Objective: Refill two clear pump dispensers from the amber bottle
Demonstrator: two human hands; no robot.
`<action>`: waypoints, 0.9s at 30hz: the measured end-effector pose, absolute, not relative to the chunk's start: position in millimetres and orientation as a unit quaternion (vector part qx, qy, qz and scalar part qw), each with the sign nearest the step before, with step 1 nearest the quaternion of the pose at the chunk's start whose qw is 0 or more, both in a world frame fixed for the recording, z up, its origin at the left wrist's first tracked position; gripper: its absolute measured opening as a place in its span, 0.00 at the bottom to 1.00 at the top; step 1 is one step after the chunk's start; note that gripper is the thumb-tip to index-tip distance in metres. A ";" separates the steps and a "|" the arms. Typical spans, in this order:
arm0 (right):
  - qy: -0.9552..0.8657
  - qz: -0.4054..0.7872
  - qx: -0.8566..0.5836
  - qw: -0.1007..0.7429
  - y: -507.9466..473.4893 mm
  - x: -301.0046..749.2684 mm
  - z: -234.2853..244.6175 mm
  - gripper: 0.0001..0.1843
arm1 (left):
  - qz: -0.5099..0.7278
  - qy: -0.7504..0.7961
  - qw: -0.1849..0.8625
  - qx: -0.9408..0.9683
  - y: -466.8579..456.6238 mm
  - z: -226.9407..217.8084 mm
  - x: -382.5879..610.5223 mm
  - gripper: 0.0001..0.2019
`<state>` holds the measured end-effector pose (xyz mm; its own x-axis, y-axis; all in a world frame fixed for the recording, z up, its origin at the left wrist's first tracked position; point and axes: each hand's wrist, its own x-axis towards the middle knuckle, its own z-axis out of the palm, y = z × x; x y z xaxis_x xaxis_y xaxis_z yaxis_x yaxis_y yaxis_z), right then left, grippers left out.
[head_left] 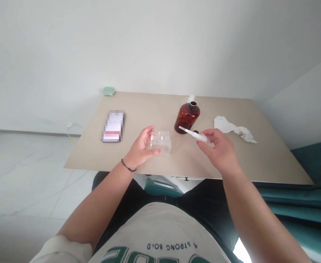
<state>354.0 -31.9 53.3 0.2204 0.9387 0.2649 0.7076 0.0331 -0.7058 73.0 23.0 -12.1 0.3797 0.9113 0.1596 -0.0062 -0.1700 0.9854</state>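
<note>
My left hand (140,145) cups the left side of a clear square glass bottle (161,142), which stands near the middle of the beige table (160,160). My right hand (217,148) grips a slim white plastic syringe-like applicator (193,134), with its thin tip pointing left towards the clear bottle. Just behind that tip stands an amber glass bottle (187,118) with an open neck. A small black cap (196,132) lies beside the amber bottle, partly hidden by the applicator.
A crumpled white tissue (234,128) lies right of my right hand. A phone (113,126) with a blurred screen lies at the left. A small green box (108,91) sits at the far corner, and a white object (191,99) stands behind the amber bottle.
</note>
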 end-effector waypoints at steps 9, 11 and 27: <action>-0.737 0.172 -0.594 0.272 -22.9 334.3 129.2 0.11 | 0.398 0.337 0.536 0.664 19.7 -11.0 72.4 0.44; -0.768 0.163 -0.579 0.221 -15.6 328.2 137.2 0.09 | 0.397 0.337 0.540 0.661 19.0 -9.1 72.7 0.43; -0.904 0.016 -0.426 -0.031 13.7 286.6 157.4 0.10 | 0.392 0.319 0.549 0.666 17.5 -7.9 76.5 0.40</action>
